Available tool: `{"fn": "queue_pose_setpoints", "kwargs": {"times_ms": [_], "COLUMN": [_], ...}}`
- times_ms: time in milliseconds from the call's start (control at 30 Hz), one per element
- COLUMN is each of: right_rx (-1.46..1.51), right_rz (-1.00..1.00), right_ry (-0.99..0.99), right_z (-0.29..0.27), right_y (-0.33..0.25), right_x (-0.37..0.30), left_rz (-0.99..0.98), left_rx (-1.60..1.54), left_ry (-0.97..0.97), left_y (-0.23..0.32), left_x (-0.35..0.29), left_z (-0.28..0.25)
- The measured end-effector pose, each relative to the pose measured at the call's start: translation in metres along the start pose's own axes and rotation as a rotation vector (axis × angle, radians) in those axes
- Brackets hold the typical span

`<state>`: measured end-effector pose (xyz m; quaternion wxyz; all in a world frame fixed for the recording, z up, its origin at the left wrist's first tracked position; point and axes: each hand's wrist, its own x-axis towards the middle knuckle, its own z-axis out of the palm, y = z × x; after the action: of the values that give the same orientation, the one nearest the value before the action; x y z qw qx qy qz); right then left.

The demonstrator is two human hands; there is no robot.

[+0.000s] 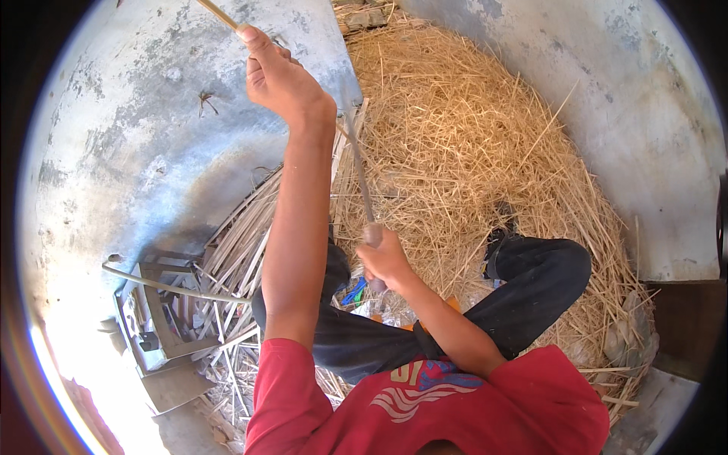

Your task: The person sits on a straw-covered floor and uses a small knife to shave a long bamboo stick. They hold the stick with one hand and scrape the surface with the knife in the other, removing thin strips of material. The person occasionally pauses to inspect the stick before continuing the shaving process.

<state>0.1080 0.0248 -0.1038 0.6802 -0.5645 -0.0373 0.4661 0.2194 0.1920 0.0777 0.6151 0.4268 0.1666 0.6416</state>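
My left hand [284, 76] is raised at the upper left, its fingers closed round a thin tan stick [218, 13]. One end of the stick runs out past the top edge; my wrist and forearm hide part of it. In my right hand [390, 262], lower and near the middle, is a knife with a thick wooden handle [372, 234] and a long, narrow, dark blade [359, 168]. The blade points up and away from me, its tip close to my left wrist. I cannot tell whether blade and stick touch.
Straw-like shavings [455, 114] cover the floor ahead and to the right. Long split strips [243, 235] lie in a pile at the left, beside a wooden frame [163, 318]. Worn grey walls [174, 98] stand on both sides. My bent legs [531, 280] are spread below my hands.
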Motion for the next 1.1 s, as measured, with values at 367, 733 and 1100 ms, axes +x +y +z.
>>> {"fn": "queue_pose_setpoints", "kwargs": {"times_ms": [367, 733, 1100], "right_rx": [-0.081, -0.237, 0.188], "right_rz": [0.133, -0.393, 0.036], "right_ry": [0.217, 0.199, 0.03], "right_z": [-0.043, 0.015, -0.003], "right_y": [0.128, 0.065, 0.005], "right_x": [0.048, 0.054, 0.023], "left_rz": [-0.005, 0.009, -0.044], "left_rx": [-0.111, -0.112, -0.137], "left_ry": [0.0, -0.03, -0.199], "left_y": [-0.013, -0.018, -0.024], "left_x": [-0.002, -0.003, 0.007], "left_z": [0.013, 0.015, 0.015]}}
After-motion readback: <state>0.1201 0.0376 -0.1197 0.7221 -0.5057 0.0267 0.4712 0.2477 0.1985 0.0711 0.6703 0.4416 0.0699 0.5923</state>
